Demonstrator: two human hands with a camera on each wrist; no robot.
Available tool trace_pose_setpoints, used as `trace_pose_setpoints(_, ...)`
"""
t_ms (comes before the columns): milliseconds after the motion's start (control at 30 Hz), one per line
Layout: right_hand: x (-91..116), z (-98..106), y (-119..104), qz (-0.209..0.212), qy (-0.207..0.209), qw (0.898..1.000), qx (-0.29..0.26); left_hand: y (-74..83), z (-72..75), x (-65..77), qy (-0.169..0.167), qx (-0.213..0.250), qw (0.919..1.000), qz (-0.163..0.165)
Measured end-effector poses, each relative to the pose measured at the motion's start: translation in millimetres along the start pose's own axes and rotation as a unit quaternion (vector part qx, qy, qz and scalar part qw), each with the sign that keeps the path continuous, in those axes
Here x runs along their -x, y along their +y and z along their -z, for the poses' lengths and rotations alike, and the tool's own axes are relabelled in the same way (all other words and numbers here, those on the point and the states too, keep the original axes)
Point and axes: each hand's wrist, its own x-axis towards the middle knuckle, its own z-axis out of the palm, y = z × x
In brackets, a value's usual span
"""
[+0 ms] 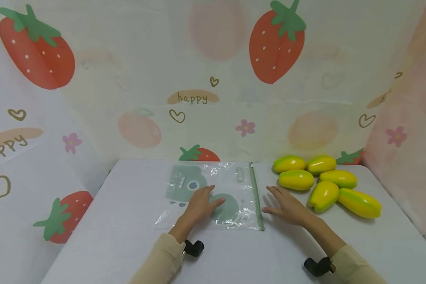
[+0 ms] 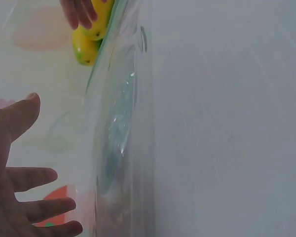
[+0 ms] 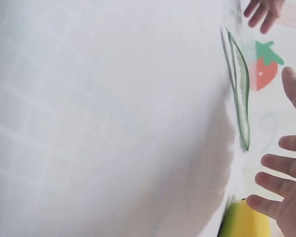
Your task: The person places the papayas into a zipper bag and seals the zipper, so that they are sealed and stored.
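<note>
Here, bag (image 1: 225, 208), zip (image 1: 256, 197) rightward, running front-to-back

White table (image 1: 99, 248) here, far curtain (image 1: 142, 51) right behind it, red strawberry (image 1: 277, 47) up high, "happy" print (image 1: 193, 97) below! Left curtain (image 1: 17, 228) shows hearts (image 1: 17, 114), right curtain (image 1: 401, 173) runs pink.

Closed at the far end by a cream wall (image 1: 145, 59) printed with strawberries (image 1: 277, 51) and flowers (image 1: 246, 128); flanked by a white left wall (image 1: 39, 169) and pinkish right wall (image 1: 404, 169); softly lit over a white desk (image 1: 117, 221).
</note>
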Motion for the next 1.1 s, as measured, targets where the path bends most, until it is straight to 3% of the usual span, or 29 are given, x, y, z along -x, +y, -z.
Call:
trace_pose_setpoints(200,-3.9,0.9,-0.7,0.001,-0.017,1.000,-0.001,7.6,-9.1,-11.2,-0.003,0.030,0.9995,0.008)
trace_pose_setpoints(333,-4.9,1.8,-0.8,0.002,-0.021,1.000,0.004,12.5,-16.9,-17.0,0.007,0.034,0.9993,-0.013)
trace_pose_setpoints(633,-11.3,2.1,-0.8,0.003,-0.033,0.999,0.005,28.5,-28.0,-27.9,0.013,0.056,0.9983,-0.015)
trace_pose_setpoints(1100,-18.4,-5.8,0.3,-0.025,-0.050,0.998,0.005,62.3,-43.2,-29.8,0.000,0.055,0.9985,-0.001)
